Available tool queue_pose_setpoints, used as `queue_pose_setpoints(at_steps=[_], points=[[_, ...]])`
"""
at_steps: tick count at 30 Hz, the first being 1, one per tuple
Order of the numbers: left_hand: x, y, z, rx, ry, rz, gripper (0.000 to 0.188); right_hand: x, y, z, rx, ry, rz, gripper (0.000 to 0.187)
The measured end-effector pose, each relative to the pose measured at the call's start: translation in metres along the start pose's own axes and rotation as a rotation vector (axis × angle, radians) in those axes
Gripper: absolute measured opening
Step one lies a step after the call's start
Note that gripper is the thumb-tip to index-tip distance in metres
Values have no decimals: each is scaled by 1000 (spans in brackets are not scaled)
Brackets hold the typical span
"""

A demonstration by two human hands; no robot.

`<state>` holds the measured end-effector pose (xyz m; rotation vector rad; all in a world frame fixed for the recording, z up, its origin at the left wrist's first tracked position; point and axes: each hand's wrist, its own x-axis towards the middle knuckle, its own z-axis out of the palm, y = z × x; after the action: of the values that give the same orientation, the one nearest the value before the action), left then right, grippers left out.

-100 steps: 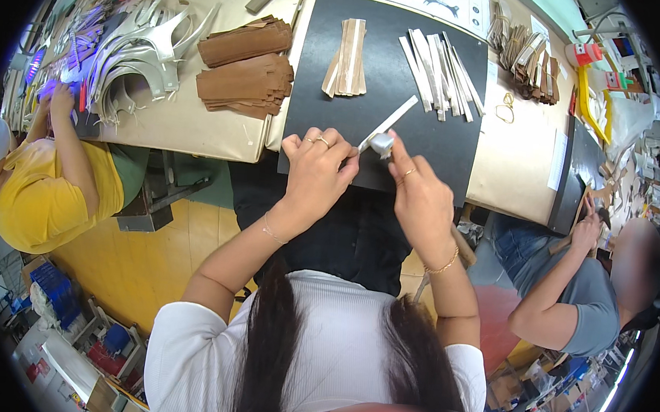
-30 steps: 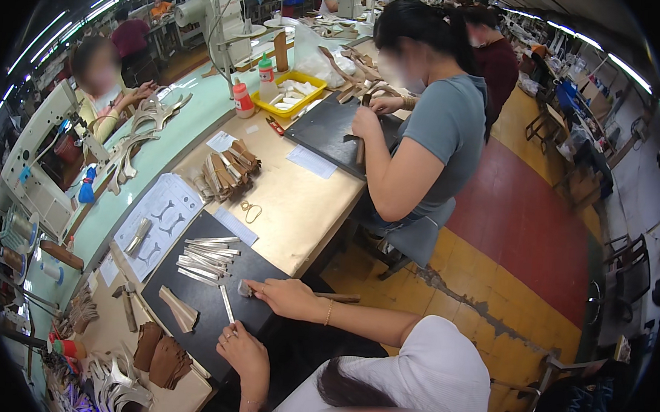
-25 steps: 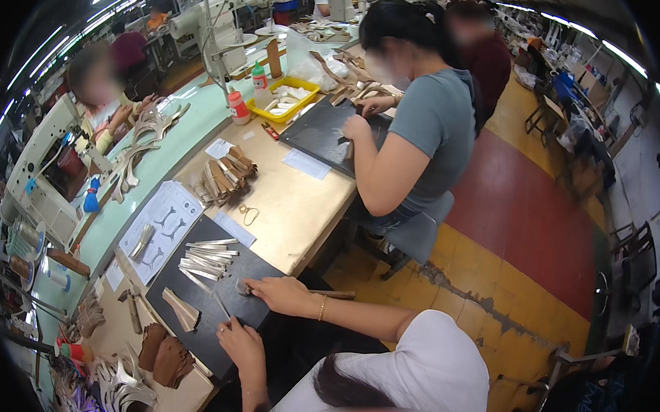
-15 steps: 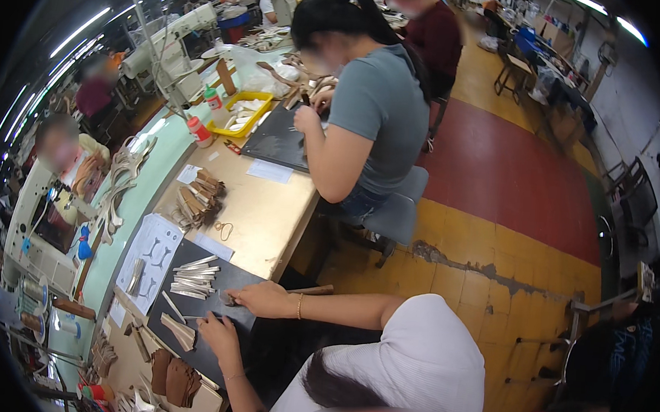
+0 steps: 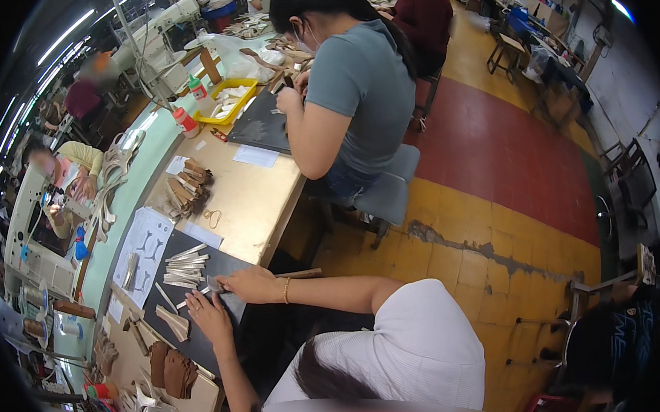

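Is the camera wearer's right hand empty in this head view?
No, the right hand grips a hammer, whose metal head and wooden handle show on either side of it.

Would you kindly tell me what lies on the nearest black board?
The black board bears pale strips and a fanned tan bundle. Whatever the left hand covers cannot be seen.

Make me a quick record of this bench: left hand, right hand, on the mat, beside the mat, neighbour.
Left hand: fingers at a narrow pale strip
Right hand: gripping a hammer, its head close to the left fingertips
On the black mat: pile of pale strips, fanned brown-and-white strips
Beside the mat: brown pieces, printed sheet
Neighbour: seated person in a grey-blue top
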<state>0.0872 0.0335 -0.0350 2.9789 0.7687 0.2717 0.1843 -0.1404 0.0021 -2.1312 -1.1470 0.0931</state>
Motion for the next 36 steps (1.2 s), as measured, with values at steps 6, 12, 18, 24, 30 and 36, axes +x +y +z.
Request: queue_pose_setpoints(at_steps=[6,12,18,24,30,36], points=[[20,0,9,-67,58,58,56,0,-4,-4,-31,-60,44,38],[34,-9,15,-196,121,162,53,-1,-8,-9,-33,-75,66,38],[21,-5,-8,-368,298,159,51,-4,-10,-13,-45,-31,56,37],[-2,-49,-44,-37,519,-167,58,-3,-10,-12,-5,-19,61,35],[3,-81,-42,-76,113,-339,36,-3,-8,-8,-71,-16,68,37],[-4,-98,-46,-50,150,-203,19,-5,-9,-8,-94,-12,62,38]])
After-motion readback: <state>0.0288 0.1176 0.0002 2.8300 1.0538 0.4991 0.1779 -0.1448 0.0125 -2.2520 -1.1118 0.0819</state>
